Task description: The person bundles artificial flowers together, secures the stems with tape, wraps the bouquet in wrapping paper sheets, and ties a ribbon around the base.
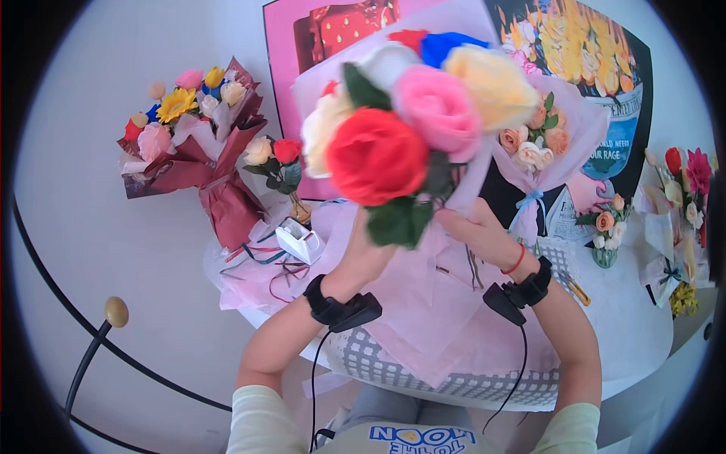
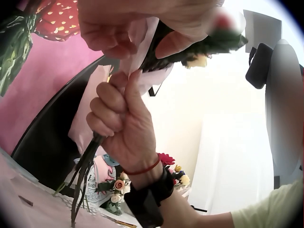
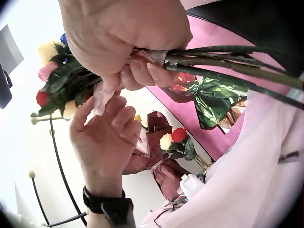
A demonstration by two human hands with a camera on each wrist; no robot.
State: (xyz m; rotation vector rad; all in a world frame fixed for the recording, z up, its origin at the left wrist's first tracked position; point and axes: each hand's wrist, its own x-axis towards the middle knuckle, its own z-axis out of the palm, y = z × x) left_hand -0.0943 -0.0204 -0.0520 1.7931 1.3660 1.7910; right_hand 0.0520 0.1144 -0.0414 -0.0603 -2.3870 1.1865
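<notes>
A bouquet of roses is held up before me, with a red rose (image 1: 376, 157) and a pink rose (image 1: 439, 108) at its front. My right hand (image 2: 121, 107) grips the bundled stems (image 3: 228, 64) below the leaves, and the stem ends stick out under the fist. My left hand (image 3: 105, 142) pinches pale translucent wrapping paper (image 3: 101, 97) beside the stems, just under the green leaves (image 3: 71, 78). In the head view the left hand (image 1: 363, 253) is partly covered by leaves, and pale pink paper spreads behind the flowers.
A white tape dispenser (image 1: 299, 240) sits on the table at left, near ribbon strips. Behind it stand a maroon-wrapped bouquet (image 1: 219, 181) and a small vase of roses (image 1: 286, 163). A peach bouquet (image 1: 537, 144), a glass vase (image 1: 604, 256) and scissors (image 1: 578, 291) are on the right.
</notes>
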